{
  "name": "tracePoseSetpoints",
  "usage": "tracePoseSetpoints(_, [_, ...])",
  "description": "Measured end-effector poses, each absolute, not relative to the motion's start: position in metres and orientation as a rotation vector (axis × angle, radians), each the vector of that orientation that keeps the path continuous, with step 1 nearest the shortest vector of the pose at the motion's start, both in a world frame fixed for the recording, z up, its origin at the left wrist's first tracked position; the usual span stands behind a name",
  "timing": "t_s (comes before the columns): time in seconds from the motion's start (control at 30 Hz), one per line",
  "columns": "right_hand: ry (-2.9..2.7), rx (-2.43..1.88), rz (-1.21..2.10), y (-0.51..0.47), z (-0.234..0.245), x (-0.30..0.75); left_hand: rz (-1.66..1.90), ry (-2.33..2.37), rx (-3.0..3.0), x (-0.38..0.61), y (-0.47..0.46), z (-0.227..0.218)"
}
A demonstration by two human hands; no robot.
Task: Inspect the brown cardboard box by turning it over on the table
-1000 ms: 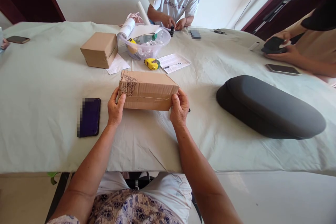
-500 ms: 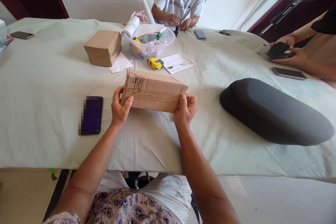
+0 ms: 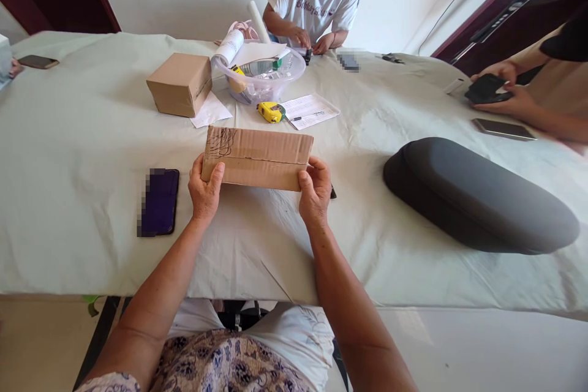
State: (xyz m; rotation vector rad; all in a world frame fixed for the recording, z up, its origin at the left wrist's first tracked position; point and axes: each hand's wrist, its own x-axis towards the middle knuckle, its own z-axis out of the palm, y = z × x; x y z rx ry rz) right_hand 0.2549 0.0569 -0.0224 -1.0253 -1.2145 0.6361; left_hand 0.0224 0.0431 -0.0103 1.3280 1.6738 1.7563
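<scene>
Between my hands, above the table, is a brown cardboard box [image 3: 260,156] with dark scribbles at its upper left corner and a seam across the side facing me. My left hand [image 3: 205,187] grips its left end, thumb on the near face. At the right end my right hand [image 3: 316,190] holds it the same way, fingers behind. Just past my right hand a small dark object [image 3: 333,193] shows on the cloth, mostly hidden. To the left of my left hand lies a dark phone [image 3: 160,202] with a purple-blue screen.
Farther back are a second cardboard box [image 3: 172,82], a plastic basin [image 3: 275,86] of assorted items, a yellow tape measure [image 3: 271,112] and a paper with a pen [image 3: 316,112]. A long dark case [image 3: 478,196] lies right. Two people work at the far side and right edge.
Both hands have moved slightly left with the box. The box has turned so its near face looks straighter at me and its top is hidden. A small dark object now shows beside my right hand.
</scene>
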Motion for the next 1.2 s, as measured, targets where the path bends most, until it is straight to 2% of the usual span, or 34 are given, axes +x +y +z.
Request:
tracePoseSetpoints(0.2, [-1.372,-1.152,0.463,0.050,-0.025,0.241,1.790,1.636,1.341,0.027,0.039,-0.011])
tracePoseSetpoints(0.4, [-1.358,-1.287,0.216,0.043,-0.032,0.224,1.775,1.652,1.620,0.042,0.032,-0.018])
tracePoseSetpoints(0.7, [-1.348,-1.318,0.206,0.044,-0.037,0.222,1.771,1.704,1.589,0.054,0.028,-0.026])
tracePoseSetpoints(0.97, [-1.314,-1.115,0.286,0.039,-0.019,0.236,1.780,1.560,1.465,0.037,0.034,-0.018])
tracePoseSetpoints(1.2, [-1.369,-0.998,0.272,0.036,-0.014,0.236,1.833,1.652,1.461,0.024,0.036,-0.012])
